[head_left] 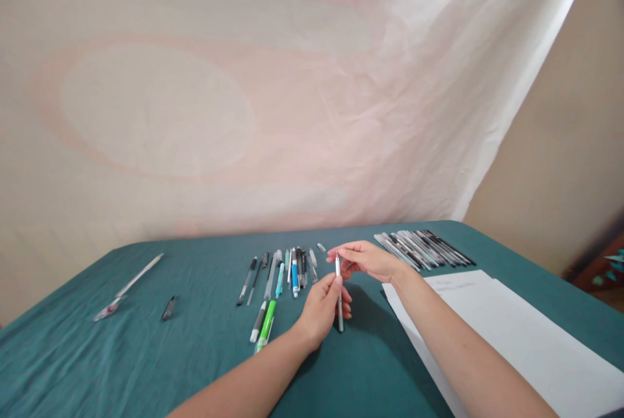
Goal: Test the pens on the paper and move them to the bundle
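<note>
A slim pen (340,314), white toward the top with a greyish lower end, stands nearly upright over the cloth. My left hand (319,314) is closed around its middle, thumb along the barrel. At the pen's upper end is my right hand (370,261), its thumb and index finger pinched at the narrow tip; the other fingers are curled behind and partly hidden. Just beyond the fingers lies a small pale cap (321,248). Left of my hands is a loose group of pens, among them a blue-and-white pen (295,273) and a turquoise one (279,280).
A green marker (267,322) and a grey-and-white pen (258,322) lie nearer me. Far left are a long white pen (141,274) in clear wrap and a dark cap (168,308). At right, several pens (424,249) form a row behind white paper sheets (502,340).
</note>
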Demonstrator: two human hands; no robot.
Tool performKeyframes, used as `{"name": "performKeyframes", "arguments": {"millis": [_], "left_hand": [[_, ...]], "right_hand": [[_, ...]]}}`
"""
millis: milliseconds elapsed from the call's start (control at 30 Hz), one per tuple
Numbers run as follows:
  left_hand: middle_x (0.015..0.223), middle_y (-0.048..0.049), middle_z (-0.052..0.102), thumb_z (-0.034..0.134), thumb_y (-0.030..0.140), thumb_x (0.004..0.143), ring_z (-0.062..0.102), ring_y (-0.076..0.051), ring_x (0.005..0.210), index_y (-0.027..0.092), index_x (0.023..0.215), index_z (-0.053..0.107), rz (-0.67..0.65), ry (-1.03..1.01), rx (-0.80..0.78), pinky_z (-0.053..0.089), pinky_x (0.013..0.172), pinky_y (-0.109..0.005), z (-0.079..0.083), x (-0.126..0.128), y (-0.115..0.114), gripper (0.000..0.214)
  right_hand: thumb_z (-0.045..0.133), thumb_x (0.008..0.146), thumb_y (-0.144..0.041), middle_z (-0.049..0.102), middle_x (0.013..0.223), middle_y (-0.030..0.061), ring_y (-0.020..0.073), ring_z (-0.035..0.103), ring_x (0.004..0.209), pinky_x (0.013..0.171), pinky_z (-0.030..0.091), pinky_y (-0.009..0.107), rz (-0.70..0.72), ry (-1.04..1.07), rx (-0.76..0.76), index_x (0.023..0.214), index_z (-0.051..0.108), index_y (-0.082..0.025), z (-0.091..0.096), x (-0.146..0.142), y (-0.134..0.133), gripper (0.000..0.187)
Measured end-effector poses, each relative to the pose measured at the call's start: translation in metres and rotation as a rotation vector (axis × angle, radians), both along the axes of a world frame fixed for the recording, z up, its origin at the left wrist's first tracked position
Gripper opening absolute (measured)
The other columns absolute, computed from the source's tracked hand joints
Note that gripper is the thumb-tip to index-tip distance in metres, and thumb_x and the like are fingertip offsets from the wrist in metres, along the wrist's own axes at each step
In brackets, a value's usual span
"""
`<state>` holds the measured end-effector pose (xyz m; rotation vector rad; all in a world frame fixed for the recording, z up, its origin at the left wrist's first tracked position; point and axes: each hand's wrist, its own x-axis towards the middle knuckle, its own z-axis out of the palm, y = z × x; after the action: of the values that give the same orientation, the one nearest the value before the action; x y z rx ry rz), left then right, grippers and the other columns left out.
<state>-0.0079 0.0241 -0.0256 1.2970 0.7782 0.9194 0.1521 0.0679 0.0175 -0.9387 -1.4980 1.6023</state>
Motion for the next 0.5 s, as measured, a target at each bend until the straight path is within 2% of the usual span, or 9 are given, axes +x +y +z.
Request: {"name": "performKeyframes", "arguments": {"millis": [133,233,400,500], "left_hand": [[0.065,0.0006,0.054,0.046,0.051,0.079,0.053,-0.010,0.049,0.015,0.096,0.053,0.000,-0.006,-0.010,0.047,0.050,-0.024,0.0015,-0.0001,-0.0005,0.040],[0.065,0.0010,0.054,0.046,0.051,0.080,0.053,-0.010,0.049,0.016,0.098,0.052,-0.005,-0.005,-0.009,0.046,0.050,-0.024,0.0016,0.0001,-0.0005,0.040],[0.064,-0.0002,0.054,0.047,0.053,0.078,0.053,-0.010,0.050,0.014,0.083,0.053,0.011,0.002,-0.010,0.045,0.049,-0.023,0.0004,0.0009,-0.0001,0.039],[0.064,0.0006,0.054,0.048,0.052,0.078,0.053,-0.010,0.049,0.015,0.092,0.053,0.008,-0.005,-0.022,0.046,0.049,-0.024,0.0015,0.0008,-0.0008,0.040]], "right_hand": [[0.068,0.068,-0.041,0.063,0.070,0.0026,0.0086,0.052,0.057,0.058,0.042,0.024,-0.038,-0.040,0.060,0.082,0.066,-0.012,-0.0011,-0.0007,0.0003,0.033],[0.068,0.068,-0.041,0.060,0.062,0.0003,0.0080,0.051,0.053,0.055,0.041,0.023,-0.076,-0.042,0.051,0.076,0.065,-0.012,-0.0010,-0.0010,-0.0001,0.030],[0.065,0.070,-0.044,0.064,0.079,0.0049,0.0104,0.056,0.063,0.063,0.045,0.026,0.026,-0.013,0.011,0.092,0.066,-0.013,0.0015,0.0002,-0.0012,0.038],[0.069,0.067,-0.041,0.064,0.074,0.0033,0.0093,0.054,0.059,0.061,0.043,0.025,-0.003,-0.028,0.041,0.088,0.066,-0.012,0.0005,0.0001,-0.0008,0.036]]}}
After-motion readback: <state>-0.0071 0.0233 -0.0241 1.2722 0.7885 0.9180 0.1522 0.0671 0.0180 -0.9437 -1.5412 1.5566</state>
